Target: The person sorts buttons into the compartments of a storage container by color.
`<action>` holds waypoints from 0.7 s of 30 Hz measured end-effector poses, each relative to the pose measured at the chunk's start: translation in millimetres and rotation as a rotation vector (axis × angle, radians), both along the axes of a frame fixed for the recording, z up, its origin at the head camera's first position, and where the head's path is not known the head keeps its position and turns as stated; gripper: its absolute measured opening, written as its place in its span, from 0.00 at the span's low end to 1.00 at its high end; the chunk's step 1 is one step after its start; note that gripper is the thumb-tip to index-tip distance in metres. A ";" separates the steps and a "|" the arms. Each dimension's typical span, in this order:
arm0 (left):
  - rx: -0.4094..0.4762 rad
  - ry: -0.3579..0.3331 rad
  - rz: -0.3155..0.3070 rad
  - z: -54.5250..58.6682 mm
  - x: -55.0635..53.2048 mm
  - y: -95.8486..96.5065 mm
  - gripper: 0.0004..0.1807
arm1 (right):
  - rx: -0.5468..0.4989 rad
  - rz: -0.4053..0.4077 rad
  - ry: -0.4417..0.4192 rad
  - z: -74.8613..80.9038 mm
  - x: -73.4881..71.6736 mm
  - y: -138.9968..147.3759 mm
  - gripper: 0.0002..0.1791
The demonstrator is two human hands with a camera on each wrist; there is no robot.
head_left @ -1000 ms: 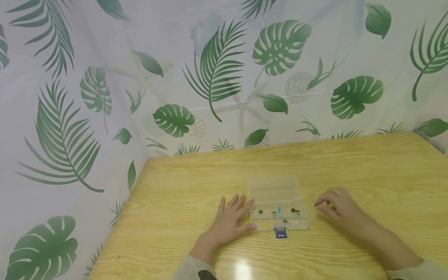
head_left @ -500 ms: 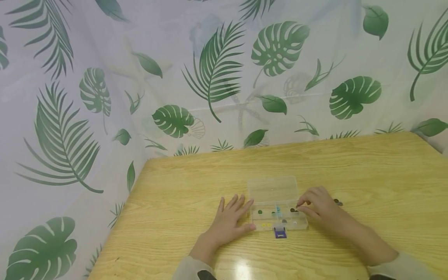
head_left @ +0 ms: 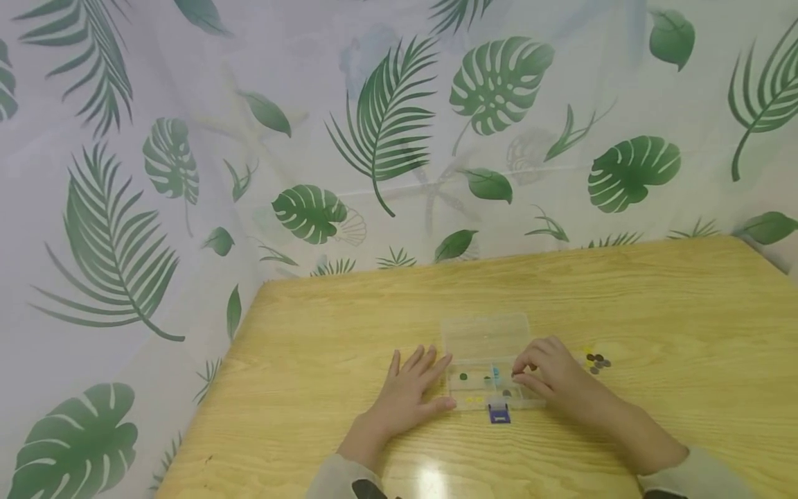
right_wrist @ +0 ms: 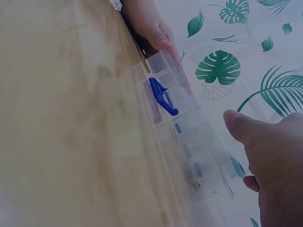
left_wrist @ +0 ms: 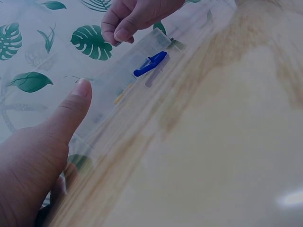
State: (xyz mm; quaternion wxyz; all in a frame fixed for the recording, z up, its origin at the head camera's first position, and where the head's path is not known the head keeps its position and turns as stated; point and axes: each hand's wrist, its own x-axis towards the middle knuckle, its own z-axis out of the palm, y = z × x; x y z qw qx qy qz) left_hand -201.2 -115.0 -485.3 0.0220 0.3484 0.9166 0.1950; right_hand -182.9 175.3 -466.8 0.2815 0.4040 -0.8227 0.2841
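Observation:
A clear plastic compartment box [head_left: 463, 388] lies on the table with its lid [head_left: 485, 336] folded back. My left hand [head_left: 408, 396] rests spread at the box's left side, thumb at the front left corner. Over the right back compartment, my right hand [head_left: 557, 374] pinches a small dark round piece like a button [head_left: 516, 375], mostly covered by the fingertips. Green buttons [head_left: 463, 377], light blue pieces [head_left: 496, 373] and yellow buttons [head_left: 474, 400] sit in separate compartments. A dark grey button [head_left: 507, 393] lies in a front one.
Right of the box, partly behind the right hand, several loose dark, grey and yellow buttons [head_left: 598, 360] lie on the wooden table [head_left: 349, 312]. A blue latch [head_left: 499, 414] sticks out from the box's front. Leaf-print cloth [head_left: 399, 138] hangs behind the table.
My right hand has moved left from beside the box to above its right back compartment, still pinching. Loose buttons at the right have come into sight. The left hand stays put.

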 end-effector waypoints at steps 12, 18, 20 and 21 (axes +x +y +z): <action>-0.020 0.002 0.013 0.8 -0.2 0.9 0.40 | -0.025 0.001 -0.020 -0.7 2.6 0.2 0.09; -0.022 0.008 0.011 -0.2 -1.0 0.8 0.40 | -0.090 0.020 0.090 -6.9 -4.8 3.8 0.20; -0.021 0.008 0.011 -0.6 -1.3 0.6 0.39 | -0.102 0.025 0.112 -8.6 -6.1 5.6 0.21; -0.020 0.007 0.011 -0.6 -1.3 0.5 0.39 | -0.103 0.019 0.114 -9.5 -6.4 6.9 0.21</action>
